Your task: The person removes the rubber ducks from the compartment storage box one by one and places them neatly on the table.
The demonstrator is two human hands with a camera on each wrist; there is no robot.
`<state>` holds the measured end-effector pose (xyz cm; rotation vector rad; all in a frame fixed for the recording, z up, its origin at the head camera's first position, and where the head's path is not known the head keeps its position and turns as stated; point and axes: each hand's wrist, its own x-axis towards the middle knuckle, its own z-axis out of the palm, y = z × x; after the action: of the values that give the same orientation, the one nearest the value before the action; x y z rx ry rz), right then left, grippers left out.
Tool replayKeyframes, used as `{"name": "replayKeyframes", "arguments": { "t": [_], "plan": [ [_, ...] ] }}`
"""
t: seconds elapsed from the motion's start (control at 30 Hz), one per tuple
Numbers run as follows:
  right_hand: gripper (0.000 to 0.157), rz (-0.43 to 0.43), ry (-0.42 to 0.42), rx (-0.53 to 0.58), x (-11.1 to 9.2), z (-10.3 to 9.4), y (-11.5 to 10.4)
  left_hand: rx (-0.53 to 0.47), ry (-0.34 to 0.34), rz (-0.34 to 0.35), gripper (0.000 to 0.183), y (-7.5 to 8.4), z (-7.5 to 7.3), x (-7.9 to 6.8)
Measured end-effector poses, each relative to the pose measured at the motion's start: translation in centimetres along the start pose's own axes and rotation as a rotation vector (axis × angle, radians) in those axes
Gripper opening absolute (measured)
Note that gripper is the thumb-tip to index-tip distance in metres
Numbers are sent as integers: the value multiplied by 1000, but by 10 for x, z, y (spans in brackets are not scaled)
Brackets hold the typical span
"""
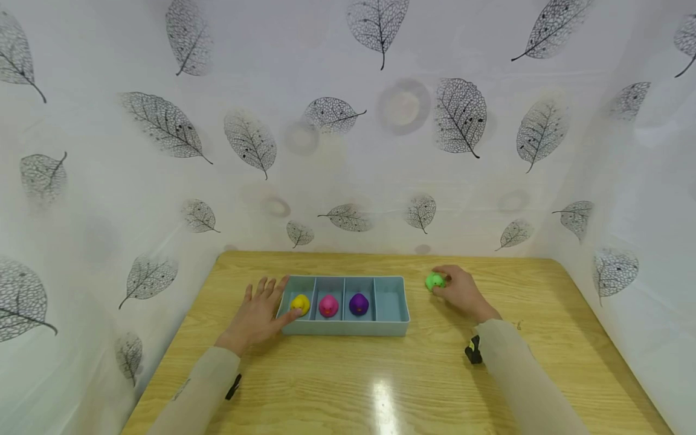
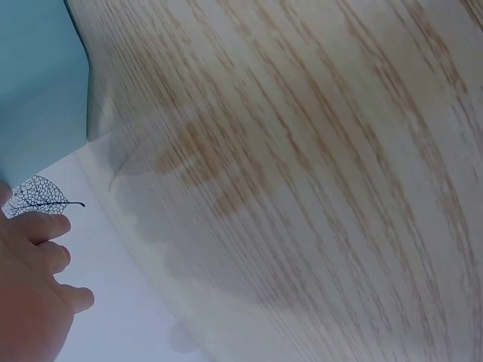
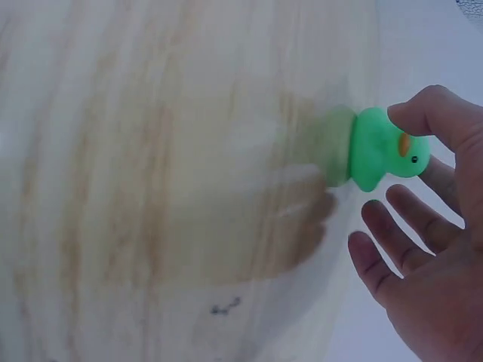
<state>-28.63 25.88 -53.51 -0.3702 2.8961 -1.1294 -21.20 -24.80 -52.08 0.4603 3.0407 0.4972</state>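
Observation:
In the head view, a blue-grey tray (image 1: pixel 345 328) with a row of compartments stands on the table. From left to right, a yellow rubber duck (image 1: pixel 300 304), a pink rubber duck (image 1: pixel 328 306) and a purple rubber duck (image 1: pixel 359 304) sit in separate compartments; the rightmost one holds nothing. My left hand (image 1: pixel 258 314) rests at the tray's left end, fingers spread, its thumb reaching over the rim by the yellow duck. Right of the tray, my right hand (image 1: pixel 459 293) pinches a green rubber duck (image 3: pixel 373 151) between thumb and index finger, the other fingers loosely bent. The duck's base is at the tabletop.
The wooden table (image 1: pixel 348 380) has a glossy surface with reflections. A white leaf-patterned curtain (image 1: pixel 337 169) hangs behind it and along both sides. Small black devices (image 1: pixel 474 350) are strapped at both wrists.

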Motion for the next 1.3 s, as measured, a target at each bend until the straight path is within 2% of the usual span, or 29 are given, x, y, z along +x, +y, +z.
{"name": "replayKeyframes", "arguments": {
  "t": [0.2, 0.4, 0.63, 0.8, 1.3],
  "plan": [
    [54, -21, 47, -12, -2, -8, -19, -1, -4, -2, 93, 0, -1, 0],
    [52, -151, 73, -41, -4, -7, -48, 14, 4, 6, 94, 1, -1, 0],
    [52, -256, 49, -29, -5, 1, -79, 22, 1, 4, 94, 0, -1, 0],
    [53, -285, 30, -17, -6, 5, -96, 28, 4, 5, 94, -1, 0, 1],
    [52, -389, -38, 34, -11, 25, -125, 21, -7, 3, 94, 3, -4, 0]
  ]
}}
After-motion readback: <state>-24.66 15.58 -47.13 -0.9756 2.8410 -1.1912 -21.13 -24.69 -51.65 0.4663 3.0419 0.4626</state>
